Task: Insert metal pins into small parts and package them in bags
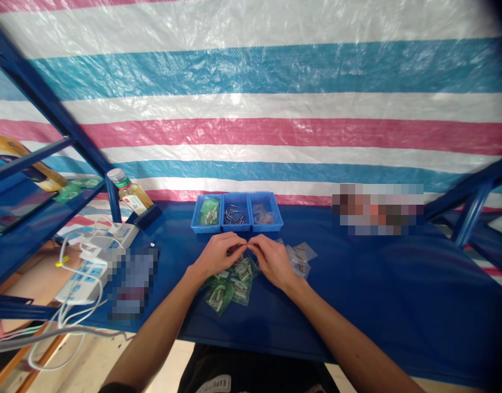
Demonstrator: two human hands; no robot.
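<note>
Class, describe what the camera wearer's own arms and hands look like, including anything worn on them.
The left hand and right hand are ungloved, and neither wrist shows a watch or bracelet. Both forearms are uncovered. A black sleeve edge shows on the left arm; the right sleeve is out of view.

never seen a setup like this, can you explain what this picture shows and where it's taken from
There is no robot here: a person works with two bare hands. The one picture comes from a camera worn on their head, looking forward and down.

The left hand and right hand meet at the fingertips; whatever they may pinch is too small to tell.

On the blue table lie green packets of small pieces below the hands, and clear packets beside the right one. Beyond stand three blue bins with small parts.
</note>
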